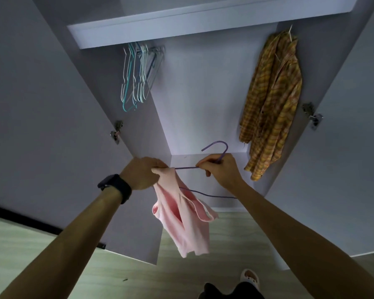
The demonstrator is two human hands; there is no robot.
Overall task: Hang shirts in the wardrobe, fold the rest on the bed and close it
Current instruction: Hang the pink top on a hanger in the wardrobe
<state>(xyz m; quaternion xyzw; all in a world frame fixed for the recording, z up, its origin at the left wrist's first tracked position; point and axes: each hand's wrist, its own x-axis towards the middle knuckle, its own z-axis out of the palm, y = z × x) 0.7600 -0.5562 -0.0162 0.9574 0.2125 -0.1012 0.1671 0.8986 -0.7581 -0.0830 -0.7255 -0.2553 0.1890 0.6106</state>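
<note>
Before the open wardrobe (199, 100), both hands are raised at about the level of its floor panel. The right hand (221, 169) is curled round the neck of a purple hanger (225, 151), just under the hook, which points up and to the left. The left hand (141, 172) – a dark watch (117, 186) on its wrist – grips a bunched edge of a pink top (181, 219) at the hanger's left end; the rest of the top hangs down loosely in front of the left door (41, 104) and the pale wood-look floor (52, 255). Inside the wardrobe, a yellow checked shirt (272, 100) hangs at the right side, and a cluster of empty hangers (136, 78) – white and teal – hangs at the left, under the shelf (171, 29). The right door (354, 126) also stands open.
</note>
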